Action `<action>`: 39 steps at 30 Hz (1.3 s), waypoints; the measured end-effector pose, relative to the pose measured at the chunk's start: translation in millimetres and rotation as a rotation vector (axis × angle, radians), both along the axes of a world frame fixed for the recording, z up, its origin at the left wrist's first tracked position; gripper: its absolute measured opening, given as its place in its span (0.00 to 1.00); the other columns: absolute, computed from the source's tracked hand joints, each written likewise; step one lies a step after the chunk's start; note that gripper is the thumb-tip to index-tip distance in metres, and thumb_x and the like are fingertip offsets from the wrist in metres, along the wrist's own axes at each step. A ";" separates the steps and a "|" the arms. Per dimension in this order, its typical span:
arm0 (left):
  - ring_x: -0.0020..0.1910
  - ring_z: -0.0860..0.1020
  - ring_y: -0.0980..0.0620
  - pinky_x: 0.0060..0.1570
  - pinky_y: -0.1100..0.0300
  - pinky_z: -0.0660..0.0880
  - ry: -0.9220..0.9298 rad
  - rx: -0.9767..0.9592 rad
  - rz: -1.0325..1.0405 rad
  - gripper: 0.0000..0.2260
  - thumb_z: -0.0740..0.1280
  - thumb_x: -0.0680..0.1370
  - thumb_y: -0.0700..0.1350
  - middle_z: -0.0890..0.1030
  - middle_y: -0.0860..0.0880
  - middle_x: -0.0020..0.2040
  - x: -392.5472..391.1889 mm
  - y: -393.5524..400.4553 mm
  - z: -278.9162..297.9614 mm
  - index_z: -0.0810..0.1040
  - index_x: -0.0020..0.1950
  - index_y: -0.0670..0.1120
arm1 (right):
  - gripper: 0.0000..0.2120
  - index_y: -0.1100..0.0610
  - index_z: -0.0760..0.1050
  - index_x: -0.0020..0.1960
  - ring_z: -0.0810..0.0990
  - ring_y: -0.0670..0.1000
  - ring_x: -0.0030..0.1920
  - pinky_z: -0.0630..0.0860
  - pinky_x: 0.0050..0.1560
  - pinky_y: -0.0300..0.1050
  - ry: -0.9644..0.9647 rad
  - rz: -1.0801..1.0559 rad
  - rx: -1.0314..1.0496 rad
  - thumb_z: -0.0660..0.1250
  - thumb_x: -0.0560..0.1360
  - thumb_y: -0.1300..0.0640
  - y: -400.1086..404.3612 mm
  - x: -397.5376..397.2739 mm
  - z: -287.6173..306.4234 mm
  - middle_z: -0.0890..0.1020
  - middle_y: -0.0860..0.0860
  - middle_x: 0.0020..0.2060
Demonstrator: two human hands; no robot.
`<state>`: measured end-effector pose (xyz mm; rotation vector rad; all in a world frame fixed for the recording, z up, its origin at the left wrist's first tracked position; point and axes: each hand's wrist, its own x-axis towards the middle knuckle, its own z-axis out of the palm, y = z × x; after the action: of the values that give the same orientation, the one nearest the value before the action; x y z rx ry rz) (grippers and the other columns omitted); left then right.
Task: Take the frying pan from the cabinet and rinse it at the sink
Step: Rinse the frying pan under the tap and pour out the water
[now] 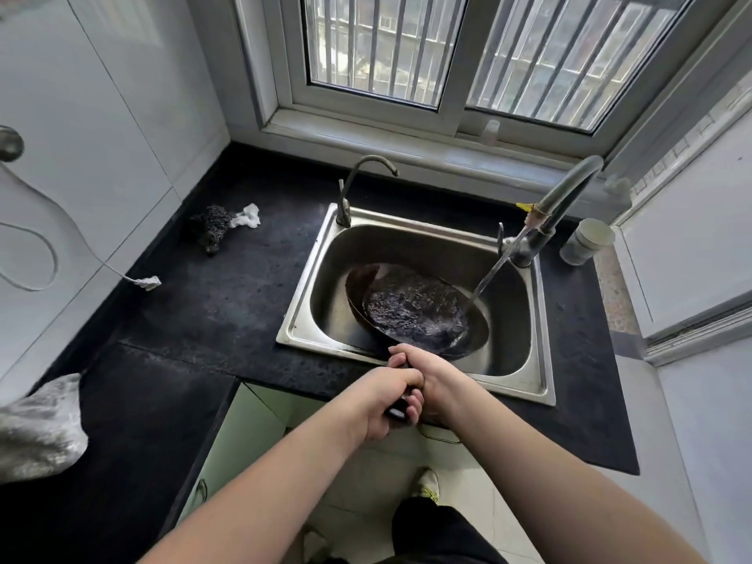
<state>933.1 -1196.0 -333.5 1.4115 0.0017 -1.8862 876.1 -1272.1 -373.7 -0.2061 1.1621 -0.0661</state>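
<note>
- Far left of the frame, a crumpled bag [38, 425] sits on the dark counter [228, 303], well apart from the work; a scourer [211, 232] and a white scrap [247, 215] lie at upper left, both away from the sink [541, 384]
- Left hand [386, 405], low centre, is curled round the near end of the pan's handle [401, 409]; it is the rear grip, closest to the body
- Right hand [423, 370] is wrapped round the same handle just ahead of the left, touching it, nearer the bowl
- From this double grip the pan [415, 309] lies up and slightly right in the frame, its long axis running from the hands at the sink's front edge out over the basin; the bowl is tilted, held inside the basin
- Water [494, 270] from the right-hand tap [565, 197] falls slantwise onto the pan's right side and froths across its inside
- Judged from this, the rinse is under way, and any tipping to drain would pivot about the handle line, with the right hand as the leading lever
- A small tap [358, 185] stands at the sink's upper left, a cup [588, 240] at right
</note>
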 end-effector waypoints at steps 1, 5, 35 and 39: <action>0.16 0.65 0.60 0.17 0.72 0.62 -0.029 -0.004 -0.018 0.11 0.58 0.78 0.36 0.67 0.50 0.27 -0.8 -1.7 0.3 0.68 0.51 0.53 | 0.30 0.56 0.64 0.18 0.65 0.46 0.13 0.63 0.17 0.31 -0.019 -0.012 0.011 0.55 0.80 0.52 -0.2 -0.7 1.6 0.67 0.46 0.16; 0.18 0.66 0.58 0.19 0.70 0.64 -0.189 -0.001 -0.095 0.19 0.58 0.78 0.36 0.67 0.49 0.28 -6.9 -4.6 -4.7 0.69 0.66 0.52 | 0.29 0.54 0.63 0.19 0.64 0.45 0.14 0.64 0.17 0.34 -0.104 -0.047 0.040 0.57 0.78 0.51 1.7 -3.3 0.5 0.65 0.45 0.15; 0.18 0.71 0.45 0.22 0.56 0.70 -0.615 -0.391 -0.178 0.11 0.62 0.75 0.42 0.73 0.43 0.22 -20.8 14.0 -76.5 0.70 0.32 0.42 | 0.13 0.56 0.64 0.35 0.60 0.43 0.17 0.69 0.31 0.41 0.003 0.025 -0.483 0.56 0.78 0.64 -2.4 -3.8 -18.4 0.63 0.46 0.21; 0.18 0.72 0.45 0.22 0.59 0.69 -0.586 -0.406 -0.153 0.13 0.61 0.75 0.41 0.74 0.42 0.22 -26.0 5.7 -83.3 0.70 0.30 0.42 | 0.13 0.56 0.64 0.34 0.60 0.44 0.17 0.69 0.32 0.42 0.053 0.058 -0.528 0.56 0.77 0.65 -11.5 -5.9 -24.0 0.63 0.46 0.20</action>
<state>907.1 -1190.3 -416.8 1.6427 -0.7469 -1.4118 870.2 -1283.6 -397.7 -0.7111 1.1730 -0.3192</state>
